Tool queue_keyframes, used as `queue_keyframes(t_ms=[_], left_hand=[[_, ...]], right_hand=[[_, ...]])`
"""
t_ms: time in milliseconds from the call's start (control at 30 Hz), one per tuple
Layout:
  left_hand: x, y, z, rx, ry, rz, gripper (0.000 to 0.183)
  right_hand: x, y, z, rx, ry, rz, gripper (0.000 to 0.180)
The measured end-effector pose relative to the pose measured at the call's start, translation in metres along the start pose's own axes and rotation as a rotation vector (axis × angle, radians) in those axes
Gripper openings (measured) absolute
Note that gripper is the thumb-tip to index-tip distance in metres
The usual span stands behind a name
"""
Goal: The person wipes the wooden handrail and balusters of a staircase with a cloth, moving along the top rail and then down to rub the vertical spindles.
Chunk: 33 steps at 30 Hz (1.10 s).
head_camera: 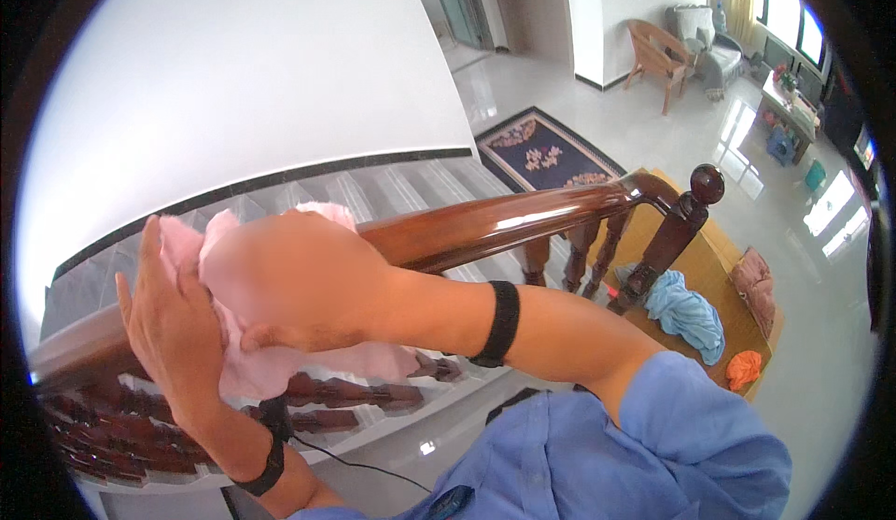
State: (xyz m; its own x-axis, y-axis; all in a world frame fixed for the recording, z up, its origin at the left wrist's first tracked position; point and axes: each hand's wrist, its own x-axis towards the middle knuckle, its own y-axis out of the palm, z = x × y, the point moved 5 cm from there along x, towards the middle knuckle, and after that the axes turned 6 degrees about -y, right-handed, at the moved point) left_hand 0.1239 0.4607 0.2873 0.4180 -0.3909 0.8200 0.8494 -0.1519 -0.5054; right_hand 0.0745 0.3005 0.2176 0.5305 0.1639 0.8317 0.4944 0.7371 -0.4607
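A pink cloth (262, 373) lies over and hangs from the polished dark wooden handrail (497, 219) of a staircase. My right hand (301, 282), partly blurred, grips the cloth around the rail. To its left, my left hand (175, 324) holds the same cloth against the rail, with some fingers extended. Both forearms wear black straps, and a thin black cable (357, 462) runs from near the left wrist. The palms and the rail beneath the cloth are hidden.
Gray stairs (399, 191) descend beside a white wall (266, 65). Dark balusters (577, 257) stand below the rail, which ends at a round-topped newel post (707, 184). A blue cloth (682, 313) and an orange cloth (743, 369) lie on a brownish surface beyond. A patterned rug (546, 152) lies at the stair foot.
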Motion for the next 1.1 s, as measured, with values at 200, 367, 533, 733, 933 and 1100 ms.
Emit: queue_keyframes(t_ms=[200, 367, 533, 733, 933, 1100], left_hand=[[-0.014, 0.024, -0.117, -0.03, -0.031, 0.461, 0.053], [-0.045, 0.057, -0.3, -0.302, 0.205, 0.528, 0.071], [-0.083, 0.088, -0.465, -0.556, 0.466, 0.661, 0.091], [-0.142, 0.16, -0.632, -0.504, 0.572, 0.495, 0.083], [-0.166, 0.185, -0.73, -0.464, 0.605, 0.502, 0.063], [-0.165, 0.187, -0.738, -0.457, 0.529, 0.556, 0.059]], right_hand=[[-0.097, -0.057, -0.1, -0.008, 0.142, 0.289, 0.082], [-0.229, -0.134, -0.205, -0.116, 0.155, 0.259, 0.088], [-0.36, -0.223, -0.29, -0.126, 0.517, 0.311, 0.097], [-0.466, -0.287, -0.343, -0.733, 0.777, 0.344, 0.079], [-0.501, -0.317, -0.347, -1.175, 1.153, 0.136, 0.058], [-0.503, -0.325, -0.349, -1.093, 1.233, 0.136, 0.057]])
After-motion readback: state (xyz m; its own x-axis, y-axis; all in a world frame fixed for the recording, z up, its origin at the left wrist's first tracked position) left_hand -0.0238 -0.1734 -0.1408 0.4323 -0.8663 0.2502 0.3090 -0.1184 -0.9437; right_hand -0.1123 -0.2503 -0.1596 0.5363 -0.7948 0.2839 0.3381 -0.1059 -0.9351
